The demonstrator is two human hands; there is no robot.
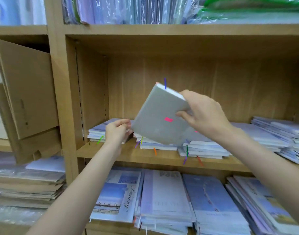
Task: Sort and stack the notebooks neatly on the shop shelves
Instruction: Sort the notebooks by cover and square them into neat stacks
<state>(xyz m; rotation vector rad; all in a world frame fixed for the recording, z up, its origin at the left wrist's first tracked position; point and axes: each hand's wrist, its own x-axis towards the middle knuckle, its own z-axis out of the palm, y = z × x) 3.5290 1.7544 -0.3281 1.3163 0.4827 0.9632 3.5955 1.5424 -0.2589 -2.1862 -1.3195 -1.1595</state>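
Notebook (159, 114), grey, tilted above middle shelf (162, 157), pinched at upper corner by right hand (203, 112), left hand (117, 131) gripping lower corner; risk: slips from corner holds, knocking stacks (203, 148) askew.

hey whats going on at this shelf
A person is sorting notebooks on a wooden shop shelf. Both hands hold one grey notebook tilted in the air above the middle shelf: the right hand grips its upper right edge, the left hand pinches its lower left corner. A blue ribbon sticks out of its top. Below it, low stacks of notebooks lie flat on the shelf, some askew. It has not been set down yet.
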